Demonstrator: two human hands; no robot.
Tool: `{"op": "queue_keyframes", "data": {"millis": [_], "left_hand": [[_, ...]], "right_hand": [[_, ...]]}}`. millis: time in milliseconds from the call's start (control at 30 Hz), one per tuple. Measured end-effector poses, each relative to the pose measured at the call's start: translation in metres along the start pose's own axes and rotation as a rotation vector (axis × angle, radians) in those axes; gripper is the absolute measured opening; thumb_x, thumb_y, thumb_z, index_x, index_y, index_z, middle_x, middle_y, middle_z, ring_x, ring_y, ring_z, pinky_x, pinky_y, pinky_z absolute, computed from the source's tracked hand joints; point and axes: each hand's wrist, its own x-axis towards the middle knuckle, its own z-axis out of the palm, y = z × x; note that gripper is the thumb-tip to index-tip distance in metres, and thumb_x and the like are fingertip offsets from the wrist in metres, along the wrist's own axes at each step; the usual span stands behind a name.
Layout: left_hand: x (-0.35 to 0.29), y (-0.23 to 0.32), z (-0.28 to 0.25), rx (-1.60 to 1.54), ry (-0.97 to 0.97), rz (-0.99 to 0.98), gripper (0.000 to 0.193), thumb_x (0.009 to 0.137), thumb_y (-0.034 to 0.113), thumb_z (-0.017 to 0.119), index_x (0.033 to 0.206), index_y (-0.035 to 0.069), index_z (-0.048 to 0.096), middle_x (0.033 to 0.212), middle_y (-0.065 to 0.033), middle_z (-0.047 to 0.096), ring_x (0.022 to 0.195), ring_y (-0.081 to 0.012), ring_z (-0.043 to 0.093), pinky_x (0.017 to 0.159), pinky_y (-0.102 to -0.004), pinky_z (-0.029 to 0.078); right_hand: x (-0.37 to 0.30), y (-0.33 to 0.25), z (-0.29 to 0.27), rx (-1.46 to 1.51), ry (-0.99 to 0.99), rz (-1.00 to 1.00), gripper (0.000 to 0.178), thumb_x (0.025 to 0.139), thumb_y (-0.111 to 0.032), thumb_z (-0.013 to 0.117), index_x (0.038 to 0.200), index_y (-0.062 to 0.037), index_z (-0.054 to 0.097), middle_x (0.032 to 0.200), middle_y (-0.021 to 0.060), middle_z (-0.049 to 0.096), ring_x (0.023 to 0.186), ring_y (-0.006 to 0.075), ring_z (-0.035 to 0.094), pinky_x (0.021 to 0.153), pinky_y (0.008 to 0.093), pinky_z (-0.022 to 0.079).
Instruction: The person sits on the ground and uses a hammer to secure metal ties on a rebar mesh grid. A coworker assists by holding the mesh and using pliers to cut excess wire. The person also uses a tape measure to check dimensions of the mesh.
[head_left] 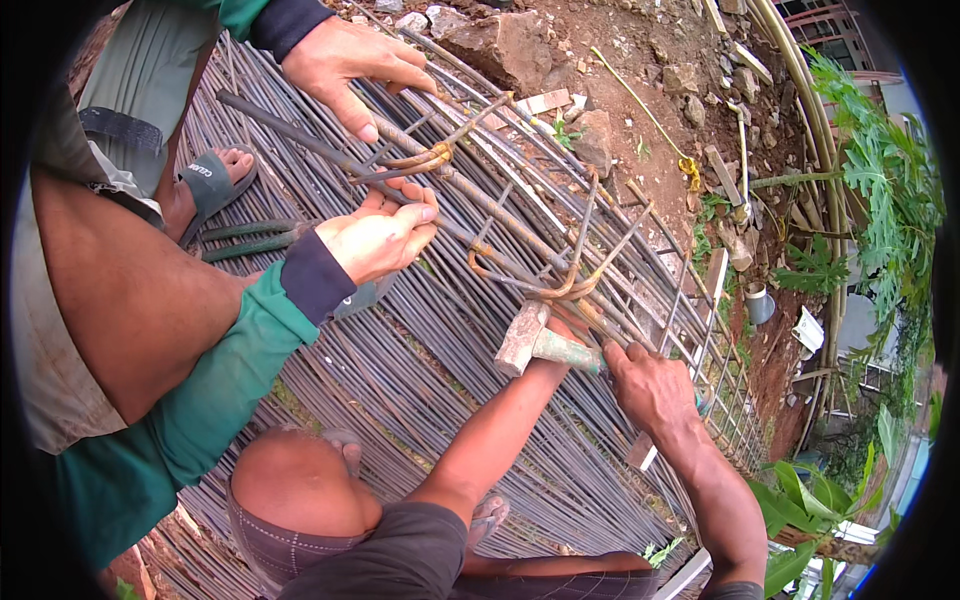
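My right hand point(650, 385) is closed round the greenish handle of a hammer point(523, 338), whose worn grey head points left. My left forearm passes below the hammer head. Most of my left hand point(568, 324) is hidden at the bars, so its fingers cannot be made out. Beside it, rusty bent stirrups point(578, 285) sit around long steel bars point(510, 235). To the left, a co-worker in green sleeves has one hand point(350, 70) on the upper bar. Their other hand point(385, 235) pinches near a second stirrup point(430, 155).
Many long steel rods point(420, 400) cover the ground beneath us. The co-worker's sandalled foot point(215, 180) rests on them, near green-handled cutters point(250, 240). Rocks point(500, 45) and soil lie beyond; a metal cup point(759, 303) and leafy plants point(880, 170) are at right.
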Motion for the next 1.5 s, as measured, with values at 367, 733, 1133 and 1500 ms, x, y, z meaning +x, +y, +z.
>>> {"op": "queue_keyframes", "data": {"millis": [367,733,1133,1500], "left_hand": [[0.008,-0.019,-0.009,-0.151,-0.246,-0.03,0.042,0.093,0.051,0.047,0.097,0.01,0.055,0.083,-0.0056,0.056,0.076,-0.023,0.055,0.07,-0.0386,0.049],[0.011,-0.017,-0.007,-0.13,-0.216,-0.081,0.042,0.094,0.047,0.045,0.082,0.009,0.056,0.074,-0.0044,0.055,0.069,-0.0212,0.052,0.067,-0.0372,0.046],[0.013,-0.022,-0.01,-0.131,-0.154,-0.092,0.039,0.092,0.05,0.048,0.081,0.013,0.054,0.072,-0.0028,0.051,0.07,-0.0236,0.052,0.069,-0.0425,0.046],[0.007,-0.018,-0.007,-0.128,-0.164,-0.109,0.04,0.095,0.047,0.045,0.078,0.011,0.053,0.071,-0.0059,0.055,0.068,-0.0256,0.055,0.072,-0.0454,0.05]], "right_hand": [[-0.007,-0.011,0.024,0.01,0.068,0.036,0.005,0.086,-0.009,0.052,0.085,-0.0043,0.051,0.076,0.0148,0.062,0.066,0.0307,0.068,0.051,0.042,0.055],[-0.013,-0.036,0.023,0.107,-0.028,0.124,0.008,0.088,-0.01,0.052,0.089,-0.0024,0.049,0.074,0.0168,0.061,0.064,0.0332,0.066,0.052,0.0465,0.051],[-0.024,-0.044,0.023,0.146,0.042,0.076,0.008,0.084,-0.009,0.054,0.091,-0.0045,0.052,0.074,0.0165,0.063,0.065,0.0335,0.068,0.052,0.0457,0.054],[-0.007,-0.015,0.034,0.084,0.025,0.267,0.017,0.077,-0.008,0.06,0.092,-0.0031,0.052,0.077,0.019,0.065,0.07,0.0379,0.067,0.061,0.049,0.053]]}}
